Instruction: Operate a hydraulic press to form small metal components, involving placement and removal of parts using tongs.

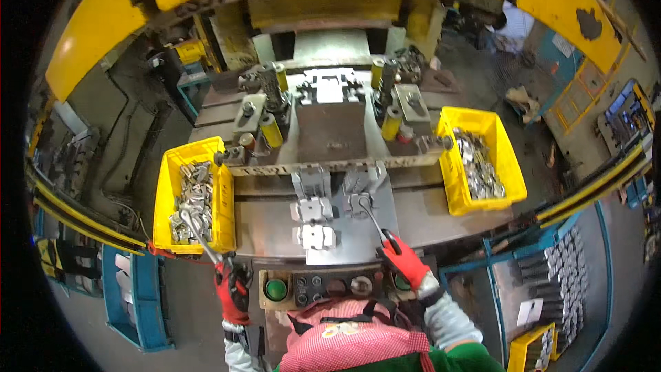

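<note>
My left hand, in a red and black glove, is closed around a long metal hand tool. Its rounded tip lies over small metal parts in the left yellow bin. My right hand, gloved alike, grips a slim metal rod tool. That tool's tip meets a bent metal part on the flat metal plate; whether it grips the part, I cannot tell. To the left of this part, two pale shaped metal pieces sit one behind the other.
Beyond the plate stands a press die with yellow posts, under a yellow press frame. A second yellow bin of metal parts is at right. A button panel lies between my arms. Blue racks flank the lower right.
</note>
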`<state>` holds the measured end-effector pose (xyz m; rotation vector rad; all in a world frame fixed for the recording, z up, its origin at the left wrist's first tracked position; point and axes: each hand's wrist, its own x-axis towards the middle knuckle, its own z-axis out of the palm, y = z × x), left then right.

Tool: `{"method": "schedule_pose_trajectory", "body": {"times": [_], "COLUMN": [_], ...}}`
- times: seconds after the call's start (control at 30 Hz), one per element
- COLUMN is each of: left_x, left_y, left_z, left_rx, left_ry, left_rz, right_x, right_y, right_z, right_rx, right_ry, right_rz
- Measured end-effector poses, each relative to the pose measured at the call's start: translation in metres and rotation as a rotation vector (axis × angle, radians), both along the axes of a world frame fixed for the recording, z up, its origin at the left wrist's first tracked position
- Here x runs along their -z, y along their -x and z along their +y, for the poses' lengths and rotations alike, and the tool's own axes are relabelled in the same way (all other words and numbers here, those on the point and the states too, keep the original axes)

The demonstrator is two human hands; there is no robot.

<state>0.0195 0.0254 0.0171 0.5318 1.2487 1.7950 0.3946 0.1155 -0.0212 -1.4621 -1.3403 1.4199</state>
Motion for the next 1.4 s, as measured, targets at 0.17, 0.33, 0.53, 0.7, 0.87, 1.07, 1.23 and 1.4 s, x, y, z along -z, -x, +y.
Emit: {"method": "schedule_pose_trajectory", "body": {"times": [0.17, 0.33, 0.53, 0.7, 0.87, 1.07, 1.23, 1.4], "left_x": [0.009, 0.013, 0.056, 0.069, 0.116, 0.178, 0.212, 0.303], "left_y": [0.01, 0.001, 0.026, 0.027, 0.022, 0.024, 0.013, 0.055], "left_z": [-0.021, -0.013, -0.055, -0.08, -0.075, -0.056, -0.049, -0.063], "left_rx": [-0.053, -0.081, -0.186, -0.357, -0.202, -0.019, -0.005, 0.122], "left_ry": [0.077, 0.124, 0.261, 0.454, 0.522, 0.874, 0.872, 0.932], "left_rz": [-0.083, -0.08, -0.078, -0.159, -0.156, -0.26, 0.024, 0.232], "right_x": [-0.083, -0.117, -0.088, -0.104, -0.12, -0.074, 0.062, 0.184], "right_y": [0.009, 0.053, 0.085, 0.098, 0.071, -0.036, -0.159, -0.155], "right_z": [0.055, 0.202, 0.297, 0.283, 0.267, 0.106, -0.037, -0.115], "right_rx": [-0.11, 0.011, -0.03, 0.027, -0.062, 0.628, 1.139, 0.866], "right_ry": [-0.155, -0.492, -0.435, -0.404, -0.475, -0.528, -0.323, 0.116], "right_rz": [0.119, -0.043, -0.226, -0.419, -0.155, 0.2, -0.137, -0.018]}}
